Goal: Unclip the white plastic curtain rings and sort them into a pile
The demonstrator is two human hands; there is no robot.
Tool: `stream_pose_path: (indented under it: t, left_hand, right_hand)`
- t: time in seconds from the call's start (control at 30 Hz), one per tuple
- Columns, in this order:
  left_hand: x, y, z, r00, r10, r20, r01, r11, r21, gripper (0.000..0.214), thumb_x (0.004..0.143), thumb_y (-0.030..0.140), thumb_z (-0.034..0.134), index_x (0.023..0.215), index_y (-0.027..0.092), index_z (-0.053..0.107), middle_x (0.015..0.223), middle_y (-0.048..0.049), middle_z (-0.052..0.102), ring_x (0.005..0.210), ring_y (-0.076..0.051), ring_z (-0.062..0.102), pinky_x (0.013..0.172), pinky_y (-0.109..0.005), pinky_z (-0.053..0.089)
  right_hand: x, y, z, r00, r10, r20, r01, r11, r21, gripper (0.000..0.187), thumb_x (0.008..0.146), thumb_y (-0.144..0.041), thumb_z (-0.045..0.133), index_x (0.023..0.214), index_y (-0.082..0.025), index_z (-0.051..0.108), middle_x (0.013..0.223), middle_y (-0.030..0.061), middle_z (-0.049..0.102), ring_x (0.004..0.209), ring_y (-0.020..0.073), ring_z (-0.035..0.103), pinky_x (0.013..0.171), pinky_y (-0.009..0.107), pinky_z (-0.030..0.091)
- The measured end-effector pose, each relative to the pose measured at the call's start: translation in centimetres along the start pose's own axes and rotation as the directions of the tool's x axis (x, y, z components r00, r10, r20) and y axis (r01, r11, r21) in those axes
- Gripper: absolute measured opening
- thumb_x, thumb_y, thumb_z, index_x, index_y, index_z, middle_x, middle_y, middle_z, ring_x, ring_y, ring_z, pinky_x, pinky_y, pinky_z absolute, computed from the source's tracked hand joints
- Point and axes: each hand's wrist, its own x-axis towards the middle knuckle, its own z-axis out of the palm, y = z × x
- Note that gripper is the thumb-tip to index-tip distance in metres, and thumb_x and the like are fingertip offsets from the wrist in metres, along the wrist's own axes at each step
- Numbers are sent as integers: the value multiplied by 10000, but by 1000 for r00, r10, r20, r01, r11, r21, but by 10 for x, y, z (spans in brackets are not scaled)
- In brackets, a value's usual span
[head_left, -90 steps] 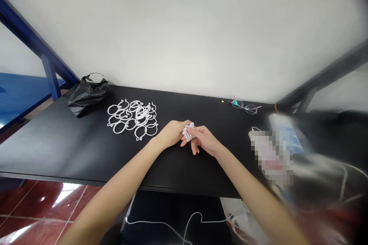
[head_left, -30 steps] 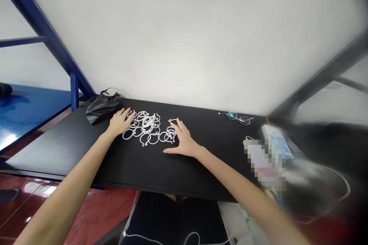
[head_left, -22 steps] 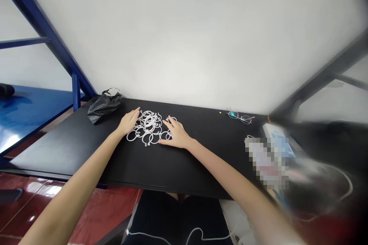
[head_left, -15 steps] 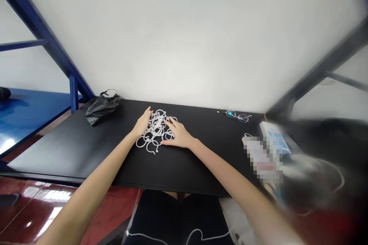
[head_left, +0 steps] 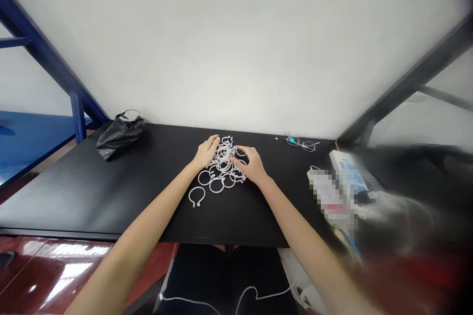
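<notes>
A heap of thin white rings (head_left: 223, 153) lies on the black table, several of them split, with small knobs at the ends. My left hand (head_left: 207, 151) rests along the heap's left side, its fingers stretched out and holding nothing. On the opposite side my right hand (head_left: 252, 163) curves against the rings, thumb and fingers apart. Parts of some rings are hidden beneath its fingers. One split ring (head_left: 196, 196) lies by itself toward the front left of the heap.
A crumpled black plastic bag (head_left: 120, 134) sits at the back left of the black table (head_left: 148, 197). Eyeglasses (head_left: 301, 144) lie near the wall. On the right are a white and blue box (head_left: 351, 174) and a blurred-out pale object (head_left: 330, 197). A white cable (head_left: 251, 289) crosses my lap.
Both hands and the heap have shifted rightward relative to the table. One ring now lies apart at the front left. The camera view has turned slightly right.
</notes>
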Motion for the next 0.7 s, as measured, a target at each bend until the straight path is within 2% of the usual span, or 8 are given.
stream_pose_path:
  t: [0.07, 0.1, 0.2, 0.3, 0.37, 0.43, 0.53, 0.7]
  left_hand:
    - [3, 0, 0, 999, 48, 24, -49, 998, 39, 604, 976, 529, 224, 1393, 191, 500, 1385, -79, 580, 1300, -235, 512, 1134, -405, 336]
    - [4, -1, 0, 996, 71, 48, -74, 995, 65, 604, 980, 520, 204, 1398, 203, 502, 1431, -68, 539, 1344, -231, 466, 1152, -410, 306]
    - [6, -3, 0, 984, 110, 140, -133, 977, 167, 583, 994, 483, 156, 1400, 257, 508, 1511, -26, 443, 1431, -225, 340, 1186, -464, 214]
    - [3, -5, 1, 967, 135, 217, -188, 951, 246, 542, 1001, 485, 176, 1336, 312, 565, 1520, 16, 427, 1452, -237, 295, 1189, -529, 153]
    - [0, -6, 2, 962, 159, 224, -216, 941, 261, 530, 1002, 492, 200, 1274, 298, 612, 1509, 3, 446, 1445, -246, 308, 1184, -549, 153]
    - [-2, -8, 3, 965, 184, 188, -229, 938, 260, 531, 1002, 483, 218, 1218, 250, 644, 1483, -43, 481, 1416, -252, 358, 1177, -540, 194]
    - [-3, -12, 1, 969, 225, 103, -243, 945, 219, 543, 1003, 458, 222, 1102, 186, 682, 1371, -102, 582, 1325, -249, 477, 1148, -469, 306]
    - [-8, -14, -6, 967, 255, 18, -254, 951, 177, 523, 1006, 457, 231, 1017, 186, 678, 1228, -101, 661, 1220, -250, 554, 1083, -416, 399]
  right_hand:
    - [-6, -15, 7, 988, -156, -18, 156, 988, -13, 389, 818, -459, 696, 1104, -196, 663, 1148, 120, 685, 1090, 274, 598, 1003, 485, 438]
    - [-11, -24, 12, 968, -248, 26, 248, 969, 6, 366, 825, -452, 694, 1085, -197, 665, 1157, 118, 682, 1096, 264, 596, 1004, 470, 437]
    - [-27, -53, 30, 851, -491, 185, 483, 871, 89, 347, 820, -496, 692, 979, -187, 679, 1119, 116, 682, 1066, 237, 599, 974, 423, 453]
    - [-41, -68, 45, 747, -580, 325, 587, 805, 90, 384, 838, -545, 649, 951, -179, 677, 1189, 132, 645, 1151, 257, 545, 995, 429, 439]
    - [-45, -68, 49, 709, -581, 400, 601, 795, 88, 369, 850, -520, 644, 946, -165, 676, 1186, 141, 638, 1164, 264, 529, 1017, 436, 428]
    - [-45, -64, 50, 719, -543, 433, 569, 818, 81, 271, 889, -425, 624, 950, -166, 676, 1160, 130, 646, 1135, 248, 542, 996, 417, 445]
    - [-39, -55, 44, 766, -470, 439, 489, 869, 78, 139, 917, -287, 583, 917, -183, 675, 1153, 114, 653, 1105, 231, 564, 970, 401, 461]
    - [-28, -48, 27, 864, -331, 379, 326, 942, 80, 90, 875, -209, 597, 830, -214, 675, 1130, 94, 680, 1028, 245, 611, 942, 444, 472]
